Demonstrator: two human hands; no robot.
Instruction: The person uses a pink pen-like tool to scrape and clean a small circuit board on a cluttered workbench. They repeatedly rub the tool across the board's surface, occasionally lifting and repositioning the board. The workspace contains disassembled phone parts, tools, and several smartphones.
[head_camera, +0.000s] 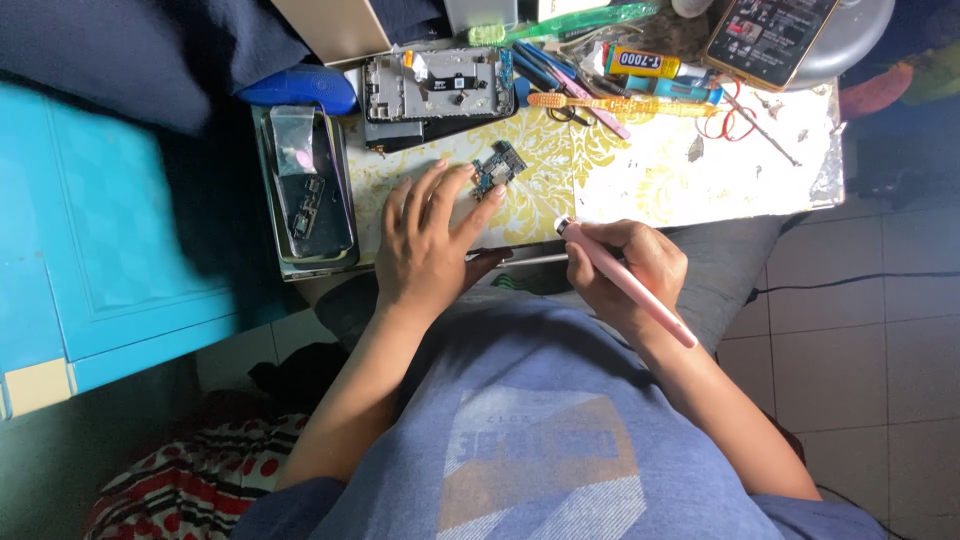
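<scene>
At the top centre of the frame a yellow glue tube (645, 63) with a dark label lies among loose tools, an orange toothbrush (620, 104) just below it. A clear plastic packet (296, 150) sits on a dark tray (305, 190) at the left edge of the patterned table (700, 170). The left hand (425, 240) lies flat and unclenched on the table, its fingertips touching a small green circuit board (497, 168) at the centre. The right hand (625, 270), at the table's near edge, grips a pink pen-shaped tool (625, 280), tip pointing up-left. An opened phone frame (440, 88) rests above the board, and a phone (768, 35) with a lit screen lies at upper right
</scene>
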